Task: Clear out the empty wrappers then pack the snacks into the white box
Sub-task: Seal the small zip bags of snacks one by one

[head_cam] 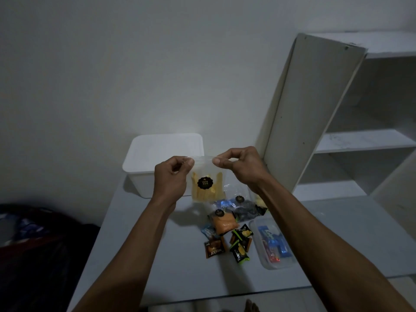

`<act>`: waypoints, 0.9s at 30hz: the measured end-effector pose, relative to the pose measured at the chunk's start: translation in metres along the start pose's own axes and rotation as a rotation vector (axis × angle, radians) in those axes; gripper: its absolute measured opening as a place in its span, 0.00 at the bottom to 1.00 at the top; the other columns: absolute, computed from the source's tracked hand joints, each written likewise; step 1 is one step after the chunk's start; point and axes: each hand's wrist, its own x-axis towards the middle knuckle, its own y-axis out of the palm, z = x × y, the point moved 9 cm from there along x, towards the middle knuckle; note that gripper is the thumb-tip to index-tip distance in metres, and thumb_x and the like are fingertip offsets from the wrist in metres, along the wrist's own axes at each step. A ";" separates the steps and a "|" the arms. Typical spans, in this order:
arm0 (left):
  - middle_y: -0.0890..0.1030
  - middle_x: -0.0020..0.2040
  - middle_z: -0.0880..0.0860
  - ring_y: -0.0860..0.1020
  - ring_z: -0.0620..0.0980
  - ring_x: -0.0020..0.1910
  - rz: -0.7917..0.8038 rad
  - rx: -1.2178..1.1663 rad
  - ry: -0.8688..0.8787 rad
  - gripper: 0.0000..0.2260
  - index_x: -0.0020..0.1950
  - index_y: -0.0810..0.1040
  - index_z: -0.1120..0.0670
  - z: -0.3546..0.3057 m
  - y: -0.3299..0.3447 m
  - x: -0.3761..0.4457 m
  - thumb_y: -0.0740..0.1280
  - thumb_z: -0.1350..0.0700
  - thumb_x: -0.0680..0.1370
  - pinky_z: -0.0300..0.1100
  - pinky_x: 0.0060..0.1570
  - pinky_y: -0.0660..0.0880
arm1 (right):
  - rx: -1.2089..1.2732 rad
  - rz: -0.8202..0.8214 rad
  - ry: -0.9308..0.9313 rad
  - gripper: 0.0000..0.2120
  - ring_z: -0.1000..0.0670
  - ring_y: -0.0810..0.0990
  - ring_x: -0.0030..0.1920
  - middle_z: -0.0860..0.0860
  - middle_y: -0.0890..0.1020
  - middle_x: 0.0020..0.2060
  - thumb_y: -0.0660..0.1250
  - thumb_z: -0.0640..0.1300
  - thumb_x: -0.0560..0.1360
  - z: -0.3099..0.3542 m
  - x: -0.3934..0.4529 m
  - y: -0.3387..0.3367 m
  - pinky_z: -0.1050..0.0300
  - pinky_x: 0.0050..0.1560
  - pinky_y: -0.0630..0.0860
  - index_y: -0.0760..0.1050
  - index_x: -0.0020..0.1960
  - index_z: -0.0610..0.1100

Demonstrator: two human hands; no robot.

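A clear bag of yellow snack sticks (206,188) with a round black label hangs in the air above the table. My left hand (172,176) pinches its top left corner and my right hand (238,164) pinches its top right corner. Behind the bag stands the white box (157,154) with its lid on. On the table below lie a bag with orange contents (225,224), a dark clear-wrapped pack (245,210), blue wrappers (222,202), a brown packet (215,249) and two black-and-green packets (240,244).
A clear plastic tub (265,262) holding blue and red items sits at the right of the white table (157,255). A white shelf unit (337,122) rises at the back right. Dark fabric (33,244) lies to the left of the table.
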 end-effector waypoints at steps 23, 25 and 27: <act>0.84 0.41 0.51 0.80 0.40 0.41 0.078 0.023 0.027 0.05 0.45 0.83 0.58 -0.002 0.014 -0.003 0.71 0.57 0.77 0.29 0.43 0.76 | -0.253 -0.050 -0.133 0.08 0.55 0.82 0.44 0.52 0.85 0.41 0.72 0.48 0.75 0.006 -0.003 0.016 0.62 0.43 0.75 0.83 0.45 0.43; 0.84 0.41 0.52 0.80 0.41 0.41 0.089 -0.001 0.007 0.05 0.45 0.83 0.58 0.002 0.013 -0.003 0.70 0.58 0.77 0.30 0.43 0.76 | -0.217 -0.056 -0.113 0.08 0.53 0.83 0.44 0.52 0.85 0.40 0.73 0.49 0.74 0.002 -0.004 0.016 0.58 0.45 0.78 0.83 0.44 0.44; 0.83 0.40 0.52 0.79 0.42 0.41 0.091 0.026 0.022 0.05 0.44 0.82 0.59 0.002 0.011 -0.003 0.69 0.59 0.77 0.31 0.43 0.76 | -0.203 -0.005 -0.094 0.08 0.55 0.83 0.45 0.53 0.86 0.40 0.72 0.50 0.74 0.001 -0.006 0.018 0.57 0.47 0.78 0.84 0.44 0.45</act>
